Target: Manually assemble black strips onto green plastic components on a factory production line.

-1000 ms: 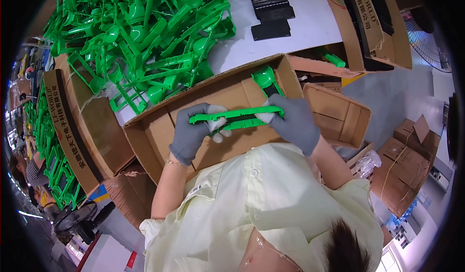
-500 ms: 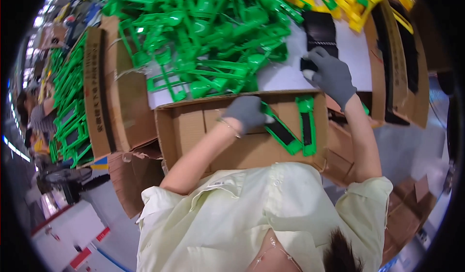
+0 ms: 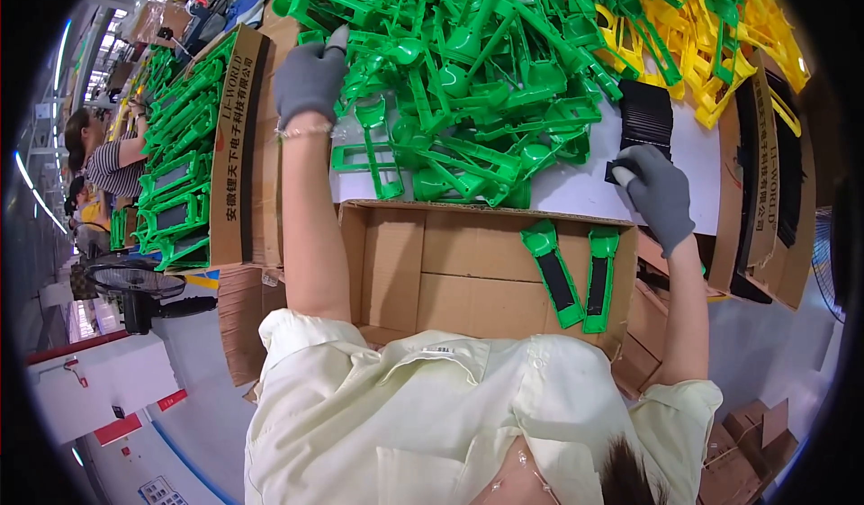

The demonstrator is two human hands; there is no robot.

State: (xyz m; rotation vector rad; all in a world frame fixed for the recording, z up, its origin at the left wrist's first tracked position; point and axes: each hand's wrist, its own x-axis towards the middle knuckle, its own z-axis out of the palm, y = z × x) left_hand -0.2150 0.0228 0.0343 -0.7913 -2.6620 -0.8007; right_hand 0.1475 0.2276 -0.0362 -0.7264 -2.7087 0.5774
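Note:
My left hand [image 3: 310, 80], in a grey glove, reaches to the left edge of a big heap of green plastic frames [image 3: 477, 82]. Its thumb stands out from the palm and the other fingers are partly hidden; I see nothing held in it. At the front end of a row of black strips [image 3: 645, 113], my gloved right hand [image 3: 659, 194] pinches a black strip [image 3: 615, 174] between thumb and fingers. Two green frames with black inserts, a left one [image 3: 554, 275] and a right one [image 3: 598, 280], lie side by side in the cardboard box [image 3: 387, 266] before me.
Yellow plastic frames [image 3: 711, 46] are heaped at the far right. Cardboard boxes flank the white table: a left box [image 3: 238, 145] beside stacked green frames [image 3: 175, 181], and a right box [image 3: 774, 172]. A black fan [image 3: 135, 280] stands at left; another person [image 3: 112, 149] is beyond.
My left hand has let go of the left green frame in the box and moved up and left to the green heap. My right hand stays by the black strips. The view has shifted.

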